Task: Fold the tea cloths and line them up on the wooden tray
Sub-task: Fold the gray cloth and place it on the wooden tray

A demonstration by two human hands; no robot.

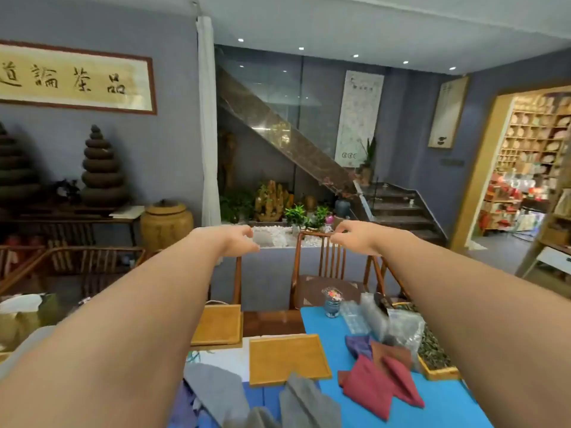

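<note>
Above the surface (401, 406), both arms stretched forward at full reach, hands raised in front of the chair back. Left hand (234, 239) with fingers loosely curled, thumb and fingertips apart, nothing held. Right hand (355, 237) likewise loosely curled, fingertips drawn near the thumb, no cloth in the grip. Both hands well apart from every tea cloth, all of which lie far below, at the near part of the surface.

Between the two forearms, wooden tray (287, 359) lying flat where the white covering meets the blue mat, nothing on its visible face. Just at its near edge, grey cloth (306, 403) rumpled and overlapping the tray's near rim. To the near left, second grey cloth (216, 393) spread loosely over the surface edge. To the right of the tray, red cloths (380, 390) lying in loose folded triangles on the blue mat, a brown cloth (391, 353) and a purple cloth (358, 347) just behind them, touching or overlapping.

Toward the far left edge, second wooden tray (216, 325), also bare. At the far right, small glass jar (332, 305) and clear plastic packaging (370, 316), beside a box of dried tea leaves (432, 356) on the right edge. Beyond the surface, wooden chair (327, 267) facing in.
</note>
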